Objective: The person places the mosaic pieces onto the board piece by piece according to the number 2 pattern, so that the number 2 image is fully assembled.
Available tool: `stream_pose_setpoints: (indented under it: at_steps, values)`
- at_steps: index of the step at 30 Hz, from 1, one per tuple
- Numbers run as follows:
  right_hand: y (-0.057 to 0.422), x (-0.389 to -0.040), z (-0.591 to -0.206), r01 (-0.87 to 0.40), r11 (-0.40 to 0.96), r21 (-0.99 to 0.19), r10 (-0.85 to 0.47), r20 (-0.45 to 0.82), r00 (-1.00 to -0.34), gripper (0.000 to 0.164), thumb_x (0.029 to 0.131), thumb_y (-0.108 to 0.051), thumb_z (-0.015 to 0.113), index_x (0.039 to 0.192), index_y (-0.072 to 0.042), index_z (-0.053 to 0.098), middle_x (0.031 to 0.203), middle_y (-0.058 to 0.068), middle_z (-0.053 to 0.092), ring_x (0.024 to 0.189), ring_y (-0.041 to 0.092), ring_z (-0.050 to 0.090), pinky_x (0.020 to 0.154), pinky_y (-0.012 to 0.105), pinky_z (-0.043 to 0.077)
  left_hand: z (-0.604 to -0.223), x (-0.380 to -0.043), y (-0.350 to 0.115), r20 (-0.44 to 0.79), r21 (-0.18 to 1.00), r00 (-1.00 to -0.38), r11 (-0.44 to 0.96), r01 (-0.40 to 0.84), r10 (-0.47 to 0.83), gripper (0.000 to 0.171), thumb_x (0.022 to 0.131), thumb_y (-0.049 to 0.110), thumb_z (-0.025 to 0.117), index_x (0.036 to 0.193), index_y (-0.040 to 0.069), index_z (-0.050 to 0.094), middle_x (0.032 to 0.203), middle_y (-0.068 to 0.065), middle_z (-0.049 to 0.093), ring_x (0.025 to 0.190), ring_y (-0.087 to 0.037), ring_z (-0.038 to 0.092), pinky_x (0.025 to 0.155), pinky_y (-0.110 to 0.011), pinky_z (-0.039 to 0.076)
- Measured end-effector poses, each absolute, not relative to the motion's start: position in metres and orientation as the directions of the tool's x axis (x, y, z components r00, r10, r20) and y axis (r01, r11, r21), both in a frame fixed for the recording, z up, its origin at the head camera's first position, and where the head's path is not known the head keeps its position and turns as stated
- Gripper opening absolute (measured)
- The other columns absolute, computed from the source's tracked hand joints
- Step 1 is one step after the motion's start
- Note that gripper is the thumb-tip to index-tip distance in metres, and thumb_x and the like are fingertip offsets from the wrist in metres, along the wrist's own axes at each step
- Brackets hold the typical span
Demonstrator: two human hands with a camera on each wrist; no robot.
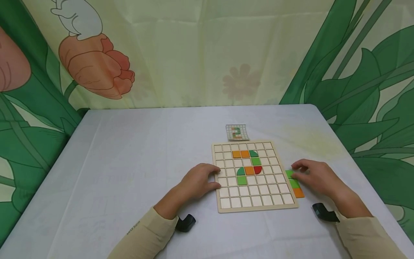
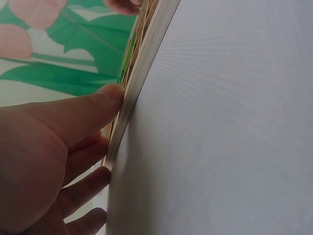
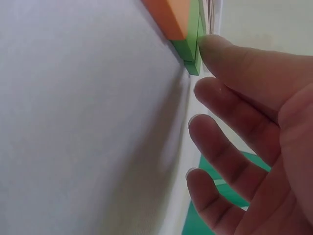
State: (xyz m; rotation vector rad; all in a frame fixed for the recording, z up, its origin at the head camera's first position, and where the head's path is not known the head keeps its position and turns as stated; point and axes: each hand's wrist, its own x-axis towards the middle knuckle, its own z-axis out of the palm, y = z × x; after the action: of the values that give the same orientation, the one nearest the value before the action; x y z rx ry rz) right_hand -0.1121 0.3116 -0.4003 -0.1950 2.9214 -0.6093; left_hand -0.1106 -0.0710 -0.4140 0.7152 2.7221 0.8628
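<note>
A wooden grid board [image 1: 214,180] lies flat on the table, with several coloured tiles in its cells. Orange squares [image 1: 245,154], light green squares [image 1: 242,180], dark green curved pieces [image 1: 240,171] and a red curved piece [image 1: 257,169] form a bent path. My left hand [image 1: 195,181] touches the board's left edge, thumb and forefinger spread apart along it. Beside the right edge, loose green tiles [image 1: 293,183] and an orange tile [image 1: 298,193] lie in a row. Over the far green one is my right hand [image 1: 320,177]; its thumb [image 3: 215,46] touches that tile, the other fingers spread below.
A small printed card [image 1: 237,132] with a gridded picture of coloured squares sits just beyond the board's far edge. White cloth [image 1: 129,172] covers the table. Behind it hangs a patterned curtain [image 1: 181,54]. A black device [image 1: 185,223] is strapped at each wrist.
</note>
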Motion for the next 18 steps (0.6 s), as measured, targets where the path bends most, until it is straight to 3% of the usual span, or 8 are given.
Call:
stream_pose_setpoints:
  at_steps: [8,18]
  values:
    - [0.3112,-0.1118,-0.402,-0.092,0.92,-0.381,-0.148,-0.119,-0.982,0.027,0.091,-0.018,0.072,0.112,-0.001,0.069,0.099,0.015,0.067,0.093,0.035,0.058,0.079,0.054,0.05,-0.4142,-0.1104,-0.0708,-0.041,0.58,-0.863,0.716,0.39,0.503,0.047,0.088,0.024,0.08,0.128,0.005,0.065,0.126,-0.005,0.066,0.125,-0.025,0.055,0.106,-0.039,0.044]
    - [0.307,-0.1136,-0.4006,-0.089,0.914,-0.396,-0.155,-0.139,-0.978,0.037,0.089,-0.022,0.075,0.117,0.001,0.066,0.102,0.017,0.066,0.093,0.036,0.057,0.078,0.054,0.051,-0.4137,-0.1099,-0.0709,-0.033,0.582,-0.861,0.71,0.396,0.508,0.046,0.088,0.024,0.08,0.128,0.005,0.066,0.126,-0.006,0.066,0.126,-0.025,0.055,0.107,-0.039,0.044]
